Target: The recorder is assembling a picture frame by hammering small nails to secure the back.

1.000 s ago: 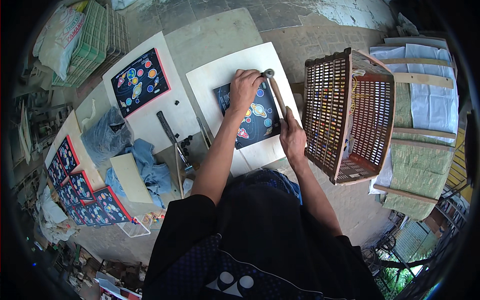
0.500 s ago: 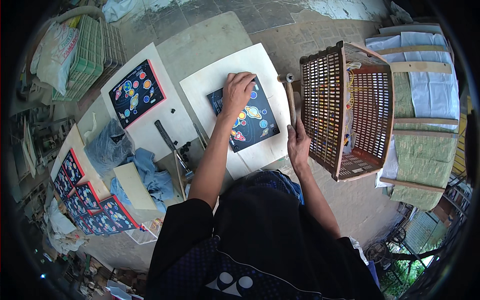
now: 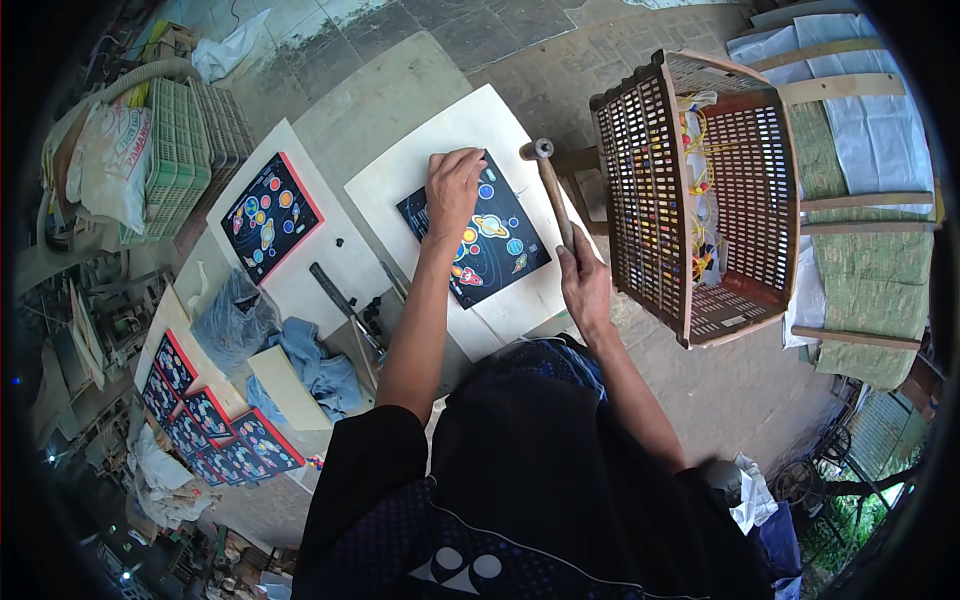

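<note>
A dark board printed with colourful planets and a rocket lies on a pale sheet in front of me. My left hand rests over its far part. The fingers are bent together at the far edge, and whatever is between the fingertips is hidden. My right hand grips a hammer by its wooden handle, to the right of the board. The hammer's metal head points away from me, raised and apart from the board, near my left fingertips.
A similar planet board with red edges lies to the left. Near it are a dark-handled tool, small black pieces, a blue cloth and several stacked boards. A brown plastic crate stands close on the right.
The hammer has swung left, its head now closer to my left hand, and my right hand has shifted slightly left. My left hand stays at the board's far edge. The whole view has turned a little.
</note>
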Demonstrator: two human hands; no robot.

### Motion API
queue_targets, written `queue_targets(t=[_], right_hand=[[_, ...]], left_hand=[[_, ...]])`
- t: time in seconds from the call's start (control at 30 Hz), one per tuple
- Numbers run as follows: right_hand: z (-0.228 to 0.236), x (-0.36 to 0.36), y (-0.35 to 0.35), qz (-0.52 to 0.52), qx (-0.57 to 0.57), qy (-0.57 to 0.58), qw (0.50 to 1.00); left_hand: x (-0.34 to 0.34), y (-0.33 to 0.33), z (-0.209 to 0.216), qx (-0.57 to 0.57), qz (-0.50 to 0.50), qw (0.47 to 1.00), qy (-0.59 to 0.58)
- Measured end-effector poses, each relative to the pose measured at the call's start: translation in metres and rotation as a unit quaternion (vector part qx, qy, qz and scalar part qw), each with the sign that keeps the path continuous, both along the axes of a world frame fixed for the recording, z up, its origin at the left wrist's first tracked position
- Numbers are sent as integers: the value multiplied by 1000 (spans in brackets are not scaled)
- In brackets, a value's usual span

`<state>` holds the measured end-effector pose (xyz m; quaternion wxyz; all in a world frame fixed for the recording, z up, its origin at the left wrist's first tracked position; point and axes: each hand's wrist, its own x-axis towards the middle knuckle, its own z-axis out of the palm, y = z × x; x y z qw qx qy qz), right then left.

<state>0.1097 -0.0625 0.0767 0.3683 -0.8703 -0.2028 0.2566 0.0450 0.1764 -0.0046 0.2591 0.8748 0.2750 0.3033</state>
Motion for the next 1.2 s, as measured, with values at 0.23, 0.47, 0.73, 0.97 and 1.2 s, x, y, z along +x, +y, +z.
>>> queue_targets(t=[0.23,0.47,0.73,0.97,1.2], right_hand=[[-1,4,14,41,-17,26,999],[8,8,29,68,-4,-26,997],[-7,14,29,83,-14,-89,992],[-7,14,30,108,-34,-100,989],[-12,12,14,7,-9,-6,1000]], left_hand=[[3,0,-1,-11,3,1000,-2],[4,0,1,-3,17,1000,-3],[5,-1,1,-18,24,1000,-2],[1,-3,0,-33,29,999,-5],[0,3,-1,-57,22,998,-26]])
